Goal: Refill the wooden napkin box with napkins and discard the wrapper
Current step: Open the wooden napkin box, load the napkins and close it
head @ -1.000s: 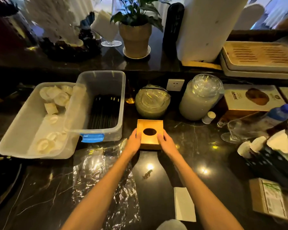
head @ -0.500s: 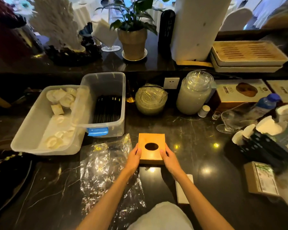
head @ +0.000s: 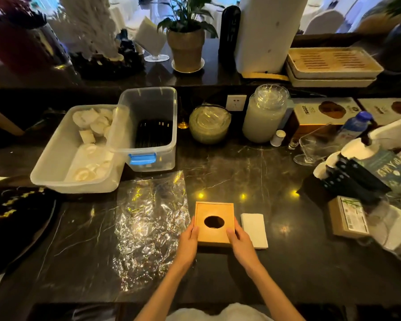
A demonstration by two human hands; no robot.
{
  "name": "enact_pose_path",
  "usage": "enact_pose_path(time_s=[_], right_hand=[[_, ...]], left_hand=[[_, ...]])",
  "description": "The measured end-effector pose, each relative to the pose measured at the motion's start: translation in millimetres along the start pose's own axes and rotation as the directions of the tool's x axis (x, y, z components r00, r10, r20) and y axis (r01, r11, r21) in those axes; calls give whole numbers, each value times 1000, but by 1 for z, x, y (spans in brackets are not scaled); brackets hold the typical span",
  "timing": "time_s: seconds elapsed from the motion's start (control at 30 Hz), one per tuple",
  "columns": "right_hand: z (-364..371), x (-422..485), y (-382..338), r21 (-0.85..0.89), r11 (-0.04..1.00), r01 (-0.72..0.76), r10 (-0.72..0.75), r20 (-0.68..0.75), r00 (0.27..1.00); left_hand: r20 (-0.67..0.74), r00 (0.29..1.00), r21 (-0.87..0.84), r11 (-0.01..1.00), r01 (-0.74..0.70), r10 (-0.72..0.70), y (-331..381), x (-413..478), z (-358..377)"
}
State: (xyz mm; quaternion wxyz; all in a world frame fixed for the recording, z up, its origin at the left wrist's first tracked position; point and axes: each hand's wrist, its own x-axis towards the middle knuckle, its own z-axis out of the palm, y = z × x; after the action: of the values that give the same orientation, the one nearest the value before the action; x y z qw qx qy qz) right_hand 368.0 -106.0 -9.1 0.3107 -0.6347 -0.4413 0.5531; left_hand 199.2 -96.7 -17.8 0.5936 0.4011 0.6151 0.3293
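Head view: left hand (head: 187, 242) and right hand (head: 241, 242) grasp the wooden napkin box (head: 214, 223) by its opposite side walls, thumbs on the lid, fingers wrapped down the sides. Box sits on the dark counter (head: 276, 269), near edge centre, napkin stack (head: 254, 230) touching its right side, clear wrapper (head: 148, 228) flat to its left. Judgement: keep the squeeze even and the box level while opening it. Both forearms converge from below, wrists straight.
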Motion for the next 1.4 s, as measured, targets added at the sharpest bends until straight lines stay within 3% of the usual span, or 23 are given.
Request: enact_pose_path(time_s=[0.07, 0.13, 0.17, 0.23, 0.33, 0.5, 0.53, 0.63, 0.73, 0.83, 1.0, 1.1, 1.23, 1.27, 1.33, 1.4], right_hand=[[0, -3, 3, -43, 998, 39, -39, -16, 999], [-3, -7, 7, -304, 942, 146, -152, 2, 988], [-4, -7, 11, -495, 837, 232, -238, 51, 970], [-6, -6, 12, -756, 533, 381, -371, 196, 908], [-9, -4, 9, -861, 282, 423, -439, 277, 855], [-20, -4, -14, -891, 108, 441, -427, 359, 830], [-24, -4, -23, -881, 114, 459, -389, 385, 837], [-42, 8, -64, -783, 405, 472, -190, 433, 881], [-54, 31, -110, -690, 595, 413, -231, 345, 910], [-48, 59, -130, -676, 668, 312, -280, 161, 946], [-25, 87, -118, -660, 751, 25, -155, -140, 978], [-19, 88, -108, -632, 775, 11, -171, -192, 966], [-26, 83, -106, -518, 855, 36, -110, -111, 988], [-33, 77, -103, -431, 901, 44, -109, -126, 986], [-52, 62, -84, -240, 970, 26, -100, -301, 948], [-77, 43, -50, -152, 985, -77, -7, -487, 874]], left_hand=[[31, 998, -57, 997, 49, -47, -4, 0, -7], [65, 997, -89, 995, 49, -43, -8, 0, -13], [80, 996, -85, 996, 39, -32, -9, -1, -14], [86, 996, -69, 997, 27, -21, -9, -2, -14], [79, 997, -58, 998, 31, -27, -12, -4, -13], [76, 997, -20, 1000, 6, -4, -16, -6, -12], [78, 997, -11, 1000, 3, -2, -16, -6, -13], [95, 996, -11, 1000, -2, 3, -16, -6, -12], [93, 995, -11, 1000, -23, 24, -17, -5, -12], [114, 992, 26, 998, -52, 49, -20, -4, -14], [114, 991, -6, 997, -74, 74, -20, -1, -12], [130, 989, 68, 994, -83, 73, -20, -1, -13], [131, 987, 71, 992, -101, 91, -19, -3, -12], [112, 990, 78, 992, -95, 86, -17, -6, -11], [-36, 993, 154, 982, -110, 116, -12, -15, -5], [-210, 941, 248, 945, -211, 265, -2, -28, 12]])
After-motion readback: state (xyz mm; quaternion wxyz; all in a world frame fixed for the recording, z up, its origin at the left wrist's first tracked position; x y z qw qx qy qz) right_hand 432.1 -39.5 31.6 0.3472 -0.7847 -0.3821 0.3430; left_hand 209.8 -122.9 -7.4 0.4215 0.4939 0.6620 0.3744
